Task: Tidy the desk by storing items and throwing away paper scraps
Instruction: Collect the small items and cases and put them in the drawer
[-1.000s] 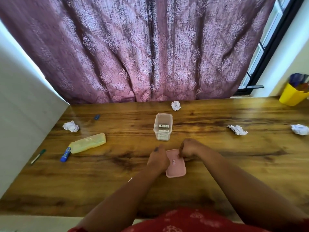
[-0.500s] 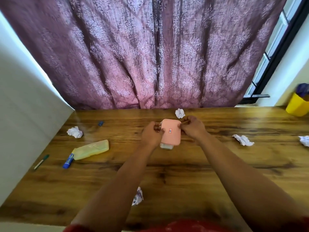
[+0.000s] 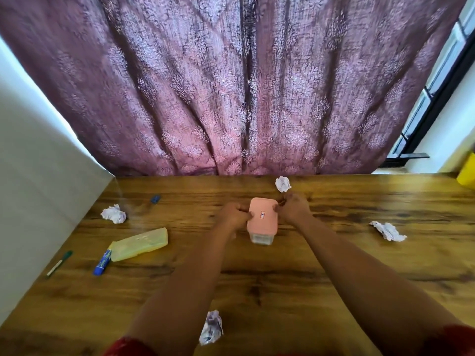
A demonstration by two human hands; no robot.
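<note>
Head view looks down on a wooden worktop [image 3: 334, 265] with a purple curtain [image 3: 231, 86] behind it. At the far left edge lies a green-capped pen [image 3: 59, 263]. Next to it a blue glue stick [image 3: 102, 263] lies with its upper end touching a yellow case [image 3: 140, 244], which lies flat and tilted. Behind the case sits a paper ball [image 3: 113, 214], and farther back a small blue cap [image 3: 155, 199]. Near the front edge, between the two forearms, lies a second scrap [image 3: 211, 327] with purple marks.

In the middle stands a clear box [image 3: 261, 237] with a pink lid [image 3: 262, 217] on top of it; if the lid is fully closed I cannot tell. The left hand [image 3: 232, 215] grips the left edge of the lid, its fingers curled on it. The right hand [image 3: 294, 208] pinches the right back corner of the lid with curled fingers. Both hands touch the lid, one at each side.

Just behind the right hand, close to the curtain, lies a third paper ball [image 3: 282, 183]. Well to the right a flatter crumpled scrap [image 3: 388, 230] lies apart from everything. At the far right edge a yellow bin [image 3: 468, 173] is partly in view, beside a window frame [image 3: 437, 98].
</note>
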